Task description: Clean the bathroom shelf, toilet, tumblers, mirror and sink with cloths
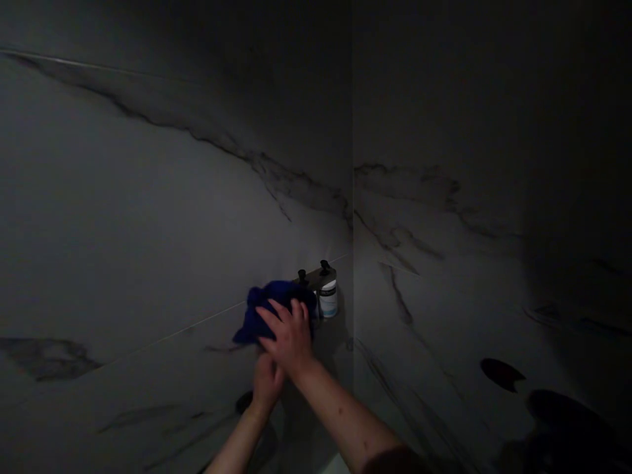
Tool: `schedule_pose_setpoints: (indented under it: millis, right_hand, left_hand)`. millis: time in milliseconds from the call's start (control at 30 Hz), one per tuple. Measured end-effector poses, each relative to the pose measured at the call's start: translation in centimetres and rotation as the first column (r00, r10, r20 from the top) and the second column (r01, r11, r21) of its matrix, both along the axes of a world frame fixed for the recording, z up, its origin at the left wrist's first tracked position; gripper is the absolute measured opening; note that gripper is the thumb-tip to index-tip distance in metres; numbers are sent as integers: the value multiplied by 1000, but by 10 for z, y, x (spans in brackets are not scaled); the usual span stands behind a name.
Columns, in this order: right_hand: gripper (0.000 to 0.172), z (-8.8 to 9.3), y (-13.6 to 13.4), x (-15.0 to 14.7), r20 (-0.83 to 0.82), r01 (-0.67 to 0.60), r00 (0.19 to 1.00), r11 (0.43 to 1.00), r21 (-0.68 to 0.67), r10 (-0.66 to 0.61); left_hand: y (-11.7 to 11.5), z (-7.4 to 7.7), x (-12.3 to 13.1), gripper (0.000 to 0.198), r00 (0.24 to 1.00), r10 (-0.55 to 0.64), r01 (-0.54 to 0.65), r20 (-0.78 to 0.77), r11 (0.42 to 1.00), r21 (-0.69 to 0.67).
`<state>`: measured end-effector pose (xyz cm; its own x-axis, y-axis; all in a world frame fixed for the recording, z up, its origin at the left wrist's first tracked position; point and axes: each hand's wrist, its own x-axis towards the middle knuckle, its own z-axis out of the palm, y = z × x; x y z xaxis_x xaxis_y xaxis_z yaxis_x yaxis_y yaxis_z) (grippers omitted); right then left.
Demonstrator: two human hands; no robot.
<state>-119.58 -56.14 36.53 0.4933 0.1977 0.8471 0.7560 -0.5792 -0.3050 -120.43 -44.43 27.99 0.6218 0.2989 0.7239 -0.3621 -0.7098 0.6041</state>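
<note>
A bunched blue cloth lies against the wall-mounted bottle holder, covering its left part. My right hand presses on the cloth from the front, fingers bent and partly apart over it. Just below, my left hand is closed, with its fingers mostly hidden behind the right hand. Whatever it grips cannot be made out. To the right of the cloth, a white bottle with a dark band hangs in the holder. Two black pump tops stick up above it.
Marbled wall panels meet at a corner just right of the holder. A dark rounded object shows at the lower right. Another dark round shape is partly hidden by my left wrist. The room is dim.
</note>
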Motion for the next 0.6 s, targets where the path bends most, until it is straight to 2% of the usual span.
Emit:
schedule_pose_setpoints:
  millis: [67,167,233,300,367,400,433,467,533,600]
  right_hand:
    - [68,-8,16,10,-23,18,1000,994,-105,-20]
    - [72,-54,18,13,-108,57,992,990,-132,-71]
    - [74,-80,10,2,-202,83,973,987,-139,-110]
    - [73,-87,1,-15,-282,79,952,987,-140,-116]
    - [69,-79,-12,-31,-335,57,937,991,-118,-94]
    - [66,-74,-20,-39,-367,48,927,994,-96,-80]
    - [64,-70,-32,-48,-410,54,909,997,-54,-72]
    - [63,-69,-46,-56,-462,88,884,996,8,-74]
    - [60,-70,-80,-75,-564,209,821,965,155,-87]
    - [57,-68,-115,-93,-587,309,804,911,275,-96]
  left_hand:
    - [3,-19,-25,43,998,-31,31,46,1000,-2]
    - [11,-60,-67,48,997,-30,34,71,998,-56]
    - [16,-89,-92,47,999,-51,51,8,997,-59]
    - [14,-108,-112,45,993,-106,104,-57,994,-45]
    - [7,-109,-125,44,983,-162,159,-88,987,-33]
    - [3,-100,-128,44,980,-180,178,-84,984,-24]
    - [-1,-84,-129,43,979,-195,196,-58,981,-3]
    - [-5,-61,-126,43,977,-211,211,-14,977,34]
    - [-8,-1,-106,41,959,-245,224,146,964,142]
    - [-8,66,-70,40,921,-244,189,304,962,199]
